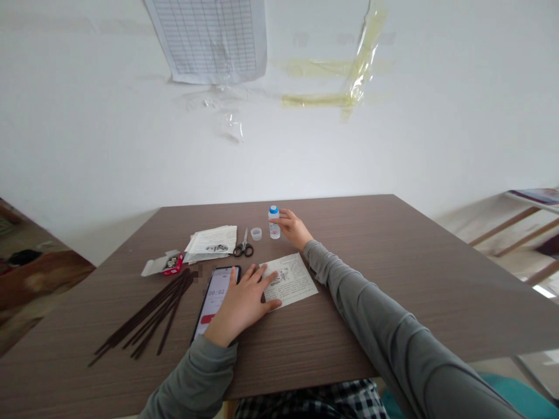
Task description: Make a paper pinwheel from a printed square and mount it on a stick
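The left forearm [194, 375] enters from seven o'clock, its hand [243, 302] palm down, fingers spread toward one, thumb toward three. The right forearm [362, 297] stretches farther, from four o'clock, its hand [296, 228] pointing lightly bent fingers toward ten.

Wrinkled grey sleeves [364, 302], bare hands [240, 305], checked black and white lower garment [345, 400]

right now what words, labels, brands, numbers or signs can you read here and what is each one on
"00:02": on the phone screen, partly covered by the left hand.
Bottle label: too small to read.
Loose printed page: print too small.
Stacked pages: too small.
Red box: markings unreadable.
Wall sheet: grid visible, no legible text.
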{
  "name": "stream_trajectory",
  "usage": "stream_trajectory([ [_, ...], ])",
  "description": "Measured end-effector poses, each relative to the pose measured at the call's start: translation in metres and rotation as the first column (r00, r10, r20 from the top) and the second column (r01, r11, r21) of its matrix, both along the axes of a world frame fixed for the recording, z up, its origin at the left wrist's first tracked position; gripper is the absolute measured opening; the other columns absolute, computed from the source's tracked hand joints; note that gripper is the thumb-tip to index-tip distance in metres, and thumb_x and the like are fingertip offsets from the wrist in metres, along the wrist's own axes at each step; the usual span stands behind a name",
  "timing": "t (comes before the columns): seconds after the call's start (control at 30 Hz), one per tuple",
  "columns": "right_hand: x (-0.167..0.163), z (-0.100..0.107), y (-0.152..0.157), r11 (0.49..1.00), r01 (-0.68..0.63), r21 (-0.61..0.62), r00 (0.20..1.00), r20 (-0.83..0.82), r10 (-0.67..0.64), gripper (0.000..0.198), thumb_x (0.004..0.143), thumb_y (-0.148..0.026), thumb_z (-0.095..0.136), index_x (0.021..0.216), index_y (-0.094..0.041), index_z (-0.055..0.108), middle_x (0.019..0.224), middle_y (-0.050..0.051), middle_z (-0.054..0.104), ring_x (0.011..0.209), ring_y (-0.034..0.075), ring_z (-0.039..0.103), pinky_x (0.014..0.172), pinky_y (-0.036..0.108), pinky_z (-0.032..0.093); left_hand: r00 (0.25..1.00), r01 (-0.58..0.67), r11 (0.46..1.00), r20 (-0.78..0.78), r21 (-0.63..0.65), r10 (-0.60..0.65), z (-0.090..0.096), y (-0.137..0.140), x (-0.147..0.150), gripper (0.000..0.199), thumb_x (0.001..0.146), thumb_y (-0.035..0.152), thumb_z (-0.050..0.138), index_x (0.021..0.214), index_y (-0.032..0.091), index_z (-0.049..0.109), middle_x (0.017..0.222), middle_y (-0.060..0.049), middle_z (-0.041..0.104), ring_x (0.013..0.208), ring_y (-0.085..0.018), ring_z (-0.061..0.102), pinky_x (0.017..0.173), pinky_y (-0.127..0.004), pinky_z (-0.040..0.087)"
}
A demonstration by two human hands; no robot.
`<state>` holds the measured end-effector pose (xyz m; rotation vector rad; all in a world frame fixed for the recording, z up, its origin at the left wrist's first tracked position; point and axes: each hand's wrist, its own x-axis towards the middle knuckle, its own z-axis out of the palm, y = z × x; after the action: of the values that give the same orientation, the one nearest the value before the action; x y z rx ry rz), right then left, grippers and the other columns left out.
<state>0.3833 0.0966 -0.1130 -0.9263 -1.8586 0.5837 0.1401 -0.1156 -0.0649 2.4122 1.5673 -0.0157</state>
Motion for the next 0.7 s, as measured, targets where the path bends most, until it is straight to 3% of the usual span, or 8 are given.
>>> stream_trajectory([
  [0.2, -0.01, -0.003, 0.0, 0.999, -0.043, -0.014, 0.999, -0.004, 0.043, 0.042, 0.112, -0.014, 0.081, 0.143, -0.034, 0.101, 0.178, 0.014, 0.076, 0.157, 0.035, 0.084, 0.143, 0.06, 0.065, 1.0, -0.027, 0.999, 0.004, -0.024, 0.027, 0.008, -0.003, 0.003, 0.078, 0.117, 0.055, 0.087, 0.192, 0.039, 0.071, 0.208, -0.017, 0.053, 0.198, -0.053, 0.043, 0.16, -0.091, 0.02],
  [0.47, -0.006, 0.002, -0.011, 0.998, -0.051, -0.047, 0.997, 0.049, 0.053, 0.044, 0.11, -0.015, 0.09, 0.146, -0.04, 0.101, 0.177, 0.01, 0.068, 0.152, 0.036, 0.081, 0.149, 0.07, 0.058, 1.0, 0.002, 1.0, 0.03, -0.008, -0.002, 0.0, 0.001, -0.004, 0.078, 0.116, 0.061, 0.085, 0.191, 0.041, 0.072, 0.207, -0.015, 0.056, 0.196, -0.052, 0.046, 0.16, -0.088, 0.026],
  [0.7, 0.029, -0.003, -0.036, 0.999, -0.044, -0.011, 0.988, 0.147, 0.045, 0.057, 0.114, -0.016, 0.086, 0.164, -0.042, 0.094, 0.185, 0.015, 0.06, 0.155, 0.038, 0.078, 0.147, 0.074, 0.061, 0.999, -0.019, 1.0, 0.03, -0.025, 0.02, 0.006, -0.002, 0.002, 0.076, 0.117, 0.055, 0.085, 0.191, 0.039, 0.072, 0.208, -0.016, 0.053, 0.197, -0.054, 0.043, 0.16, -0.091, 0.021],
])
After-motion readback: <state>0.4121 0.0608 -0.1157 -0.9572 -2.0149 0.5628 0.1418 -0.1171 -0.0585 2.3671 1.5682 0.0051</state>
